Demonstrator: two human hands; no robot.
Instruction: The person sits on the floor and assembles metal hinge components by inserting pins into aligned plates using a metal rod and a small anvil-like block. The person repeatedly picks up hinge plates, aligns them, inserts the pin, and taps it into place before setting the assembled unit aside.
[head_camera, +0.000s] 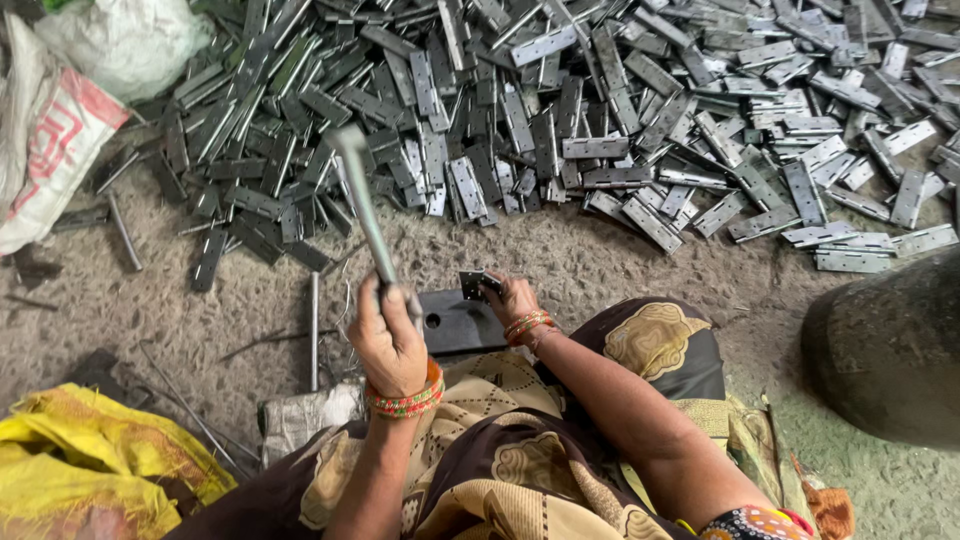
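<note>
1. Left hand (388, 340) closed in a firm grip around the handle of a hammer (362, 200); hammer raised, head blurred, tilted up and away over the floor.
2. Right hand (514, 297) pinching a small dark hinge (473, 285), fingers clamped on its edge.
3. Hinge held on the far edge of a dark metal block (458, 322), just beyond the knees.
4. Block flat on the dirt floor (600, 262), between both hands.
5. Large heap of grey hinges (560, 110) spread across the floor beyond, well apart from the block.
6. White sack (50, 130) at far left; yellow cloth (90, 465) near left; dark rounded vessel (885, 345) at right.
</note>
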